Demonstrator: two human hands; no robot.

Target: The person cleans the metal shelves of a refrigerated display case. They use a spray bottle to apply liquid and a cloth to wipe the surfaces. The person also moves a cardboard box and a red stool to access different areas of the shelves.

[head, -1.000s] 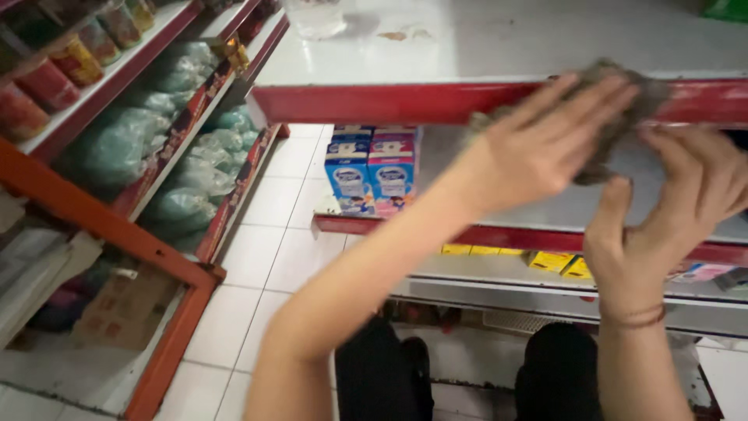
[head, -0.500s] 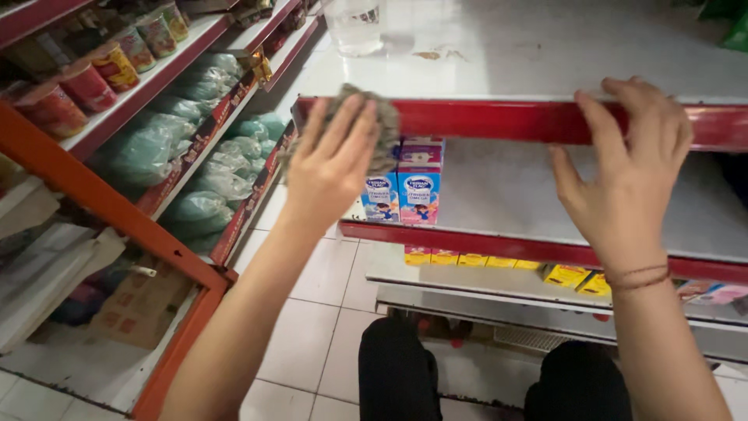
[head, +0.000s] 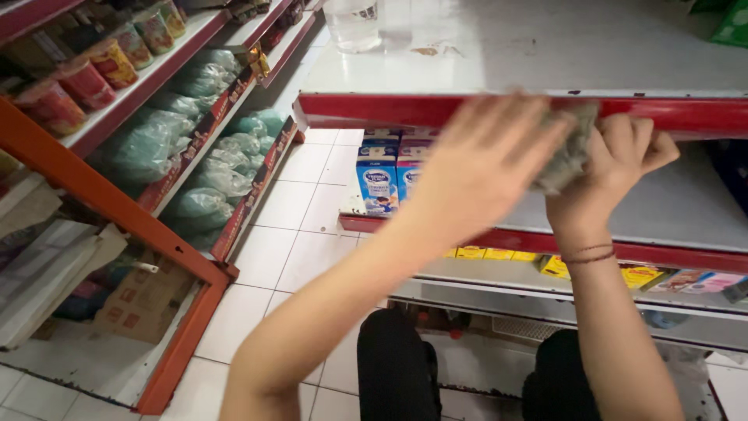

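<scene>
My left hand [head: 483,168] presses a grey cloth [head: 575,148] flat against the red front edge [head: 366,111] of a white shelf [head: 545,47]; the hand is blurred by motion. Just right of the cloth, my right hand [head: 623,168] has its fingers curled on the same red edge, touching the cloth's side. A thin band sits on that wrist. Both arms reach up from below, and my knees in dark trousers [head: 397,366] are on the tiled floor [head: 304,234].
A clear plastic container [head: 354,23] stands on the shelf top at the back. Blue and pink cartons [head: 382,168] sit on the shelf below, with yellow packets [head: 499,253] under those. Left shelving holds green bags [head: 195,132] and jars [head: 86,78]; a cardboard box [head: 144,292] lies underneath.
My left hand has swept the cloth rightwards along the red edge, from the shelf's left end to beside my right hand. The right hand's fingers have curled in.
</scene>
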